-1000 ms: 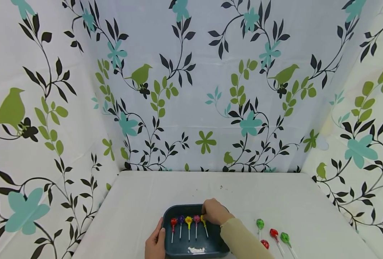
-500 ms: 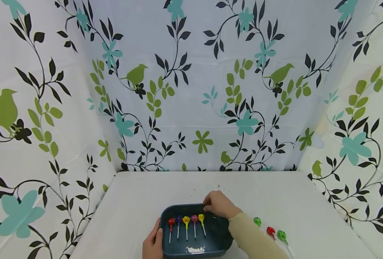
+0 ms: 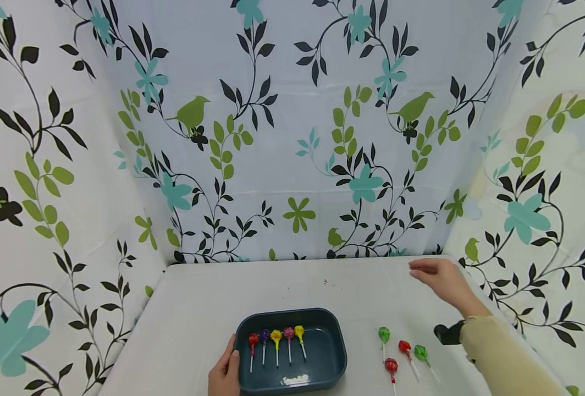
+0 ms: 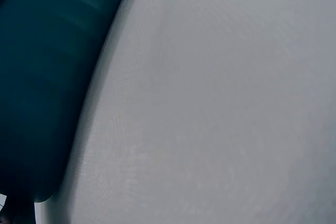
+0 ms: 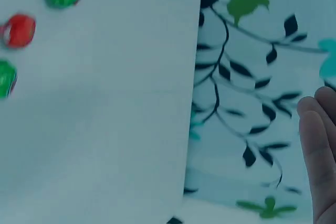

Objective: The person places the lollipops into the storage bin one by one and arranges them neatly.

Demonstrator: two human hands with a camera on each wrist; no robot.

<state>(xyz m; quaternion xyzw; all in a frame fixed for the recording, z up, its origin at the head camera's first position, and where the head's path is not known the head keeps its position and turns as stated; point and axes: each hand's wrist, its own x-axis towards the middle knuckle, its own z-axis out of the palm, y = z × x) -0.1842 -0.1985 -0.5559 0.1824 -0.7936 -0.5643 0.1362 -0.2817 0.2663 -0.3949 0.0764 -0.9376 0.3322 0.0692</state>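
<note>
A dark blue-green tray (image 3: 322, 352) lies near the front of the white table, with a row of several wrapped lollipops inside: red (image 3: 253, 340), purple (image 3: 265, 335), yellow (image 3: 276, 336), pink (image 3: 288, 333) and another yellow (image 3: 299, 331). At the tray's left side my left hand (image 3: 224, 374) holds its wall, thumb by the rim. The left wrist view has the tray's outer wall (image 4: 47, 77), the fingers mostly out of sight. My right hand (image 3: 443, 280) hangs over the table's back right corner, holding nothing. Its fingers (image 5: 315, 140) look straight in the right wrist view.
On the table right of the tray lie several more lollipops: green (image 3: 384, 334), red (image 3: 404, 346), another red (image 3: 391, 365) and another green (image 3: 420, 352). A patterned curtain (image 3: 297, 137) with birds and leaves stands around the white table (image 3: 198, 297).
My right hand has left the tray's back right part, moving right and away over the table. The yellow lollipop it was touching lies in the row. My left hand stays at the tray.
</note>
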